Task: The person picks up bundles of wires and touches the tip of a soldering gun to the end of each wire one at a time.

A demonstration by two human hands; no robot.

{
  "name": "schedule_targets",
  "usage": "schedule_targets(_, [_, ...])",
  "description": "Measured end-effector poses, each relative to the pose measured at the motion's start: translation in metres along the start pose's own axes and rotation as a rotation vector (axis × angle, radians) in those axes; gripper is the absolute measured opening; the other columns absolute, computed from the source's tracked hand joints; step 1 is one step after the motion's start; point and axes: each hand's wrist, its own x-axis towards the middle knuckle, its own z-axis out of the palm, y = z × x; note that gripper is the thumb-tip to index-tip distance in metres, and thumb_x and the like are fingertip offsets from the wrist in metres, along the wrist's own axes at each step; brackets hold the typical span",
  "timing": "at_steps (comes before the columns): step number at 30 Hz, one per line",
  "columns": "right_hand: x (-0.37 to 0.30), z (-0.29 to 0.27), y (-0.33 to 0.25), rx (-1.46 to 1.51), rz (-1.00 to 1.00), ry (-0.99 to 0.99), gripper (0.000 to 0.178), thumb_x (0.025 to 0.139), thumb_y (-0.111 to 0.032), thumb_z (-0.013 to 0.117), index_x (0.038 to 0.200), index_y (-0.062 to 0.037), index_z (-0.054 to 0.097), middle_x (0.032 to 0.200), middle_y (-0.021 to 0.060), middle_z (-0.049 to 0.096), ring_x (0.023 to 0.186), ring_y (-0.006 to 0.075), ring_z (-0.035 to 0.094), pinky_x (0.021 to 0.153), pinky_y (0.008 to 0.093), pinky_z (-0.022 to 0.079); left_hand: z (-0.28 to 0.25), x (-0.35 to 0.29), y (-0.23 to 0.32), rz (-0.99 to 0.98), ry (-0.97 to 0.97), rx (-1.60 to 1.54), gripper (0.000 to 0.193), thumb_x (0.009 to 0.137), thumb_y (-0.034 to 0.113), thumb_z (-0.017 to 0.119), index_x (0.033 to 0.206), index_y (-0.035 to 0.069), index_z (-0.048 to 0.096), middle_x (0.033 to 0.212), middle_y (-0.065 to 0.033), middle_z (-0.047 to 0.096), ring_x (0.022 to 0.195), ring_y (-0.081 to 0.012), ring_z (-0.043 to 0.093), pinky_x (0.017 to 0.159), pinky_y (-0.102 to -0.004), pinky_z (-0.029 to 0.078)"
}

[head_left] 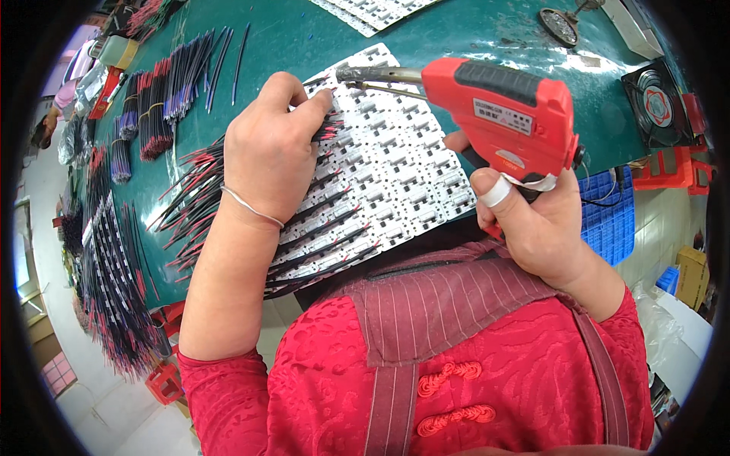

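A white panel of small circuit boards [414,156] lies on the green table in front of me. Black wires with red ends [327,199] are spread over its left side and stick out past its edge. My left hand [268,148] is closed in a pinch at the panel's far left corner, on a thin dark wire mostly covered by the fingers. My right hand [536,224] is wrapped round the handle of a red and black soldering gun [494,110]. The gun's dark tip reaches across the panel's far end, close to my left fingertips.
Bundled wires [182,80] lie at the far left, and more wires [114,289] hang over the table's left edge. Another white panel [372,14] is at the back. A round metal stand [559,26], a small fan [655,106] and a blue crate [608,213] are on the right.
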Motion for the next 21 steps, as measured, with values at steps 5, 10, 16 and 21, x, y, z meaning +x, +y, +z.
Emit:
schedule_targets(5, [0.0004,0.0028,0.0033,-0.002,-0.07,0.037,0.026,0.089,-0.002,0.069,0.115,0.0024,0.064,0.103,0.0072,0.071,0.089,0.0131,0.065,0.081,0.0287,0.052,0.0,0.0,-0.0007,-0.002,-0.021,0.001,0.032,0.066,-0.002,0.068,0.096,0.01,0.072,0.087,-0.0075,0.057,0.072,-0.0263,0.062,0.063,-0.0368,0.053])
schedule_targets(10, [-0.0005,0.0016,0.0032,-0.041,-0.009,0.027,0.021,0.089,-0.002,0.07,0.108,0.0023,0.065,0.098,0.0077,0.071,0.09,0.0135,0.066,0.082,0.0289,0.052,0.0007,-0.0007,-0.0009,-0.005,-0.018,0.006,0.033,0.065,-0.002,0.069,0.096,0.01,0.072,0.088,-0.0077,0.057,0.072,-0.0265,0.063,0.063,-0.0373,0.053])
schedule_targets(16, [0.0023,0.0042,0.0055,-0.057,-0.057,0.039,0.024,0.088,-0.002,0.071,0.11,0.0027,0.064,0.099,0.0078,0.07,0.088,0.013,0.065,0.08,0.029,0.051,0.0013,-0.001,-0.0013,0.0,-0.016,0.007,0.032,0.066,-0.001,0.069,0.095,0.01,0.072,0.088,-0.0078,0.056,0.072,-0.0264,0.063,0.063,-0.0371,0.053])
schedule_targets(21, [0.0037,0.0059,0.0048,-0.064,-0.085,0.037,0.027,0.087,-0.002,0.072,0.112,0.0034,0.063,0.101,0.008,0.07,0.09,0.0131,0.064,0.081,0.0286,0.051,0.0026,-0.0007,-0.0025,0.013,0.001,0.017,0.031,0.066,-0.001,0.068,0.095,0.01,0.072,0.087,-0.0075,0.057,0.072,-0.0258,0.063,0.063,-0.0363,0.053])
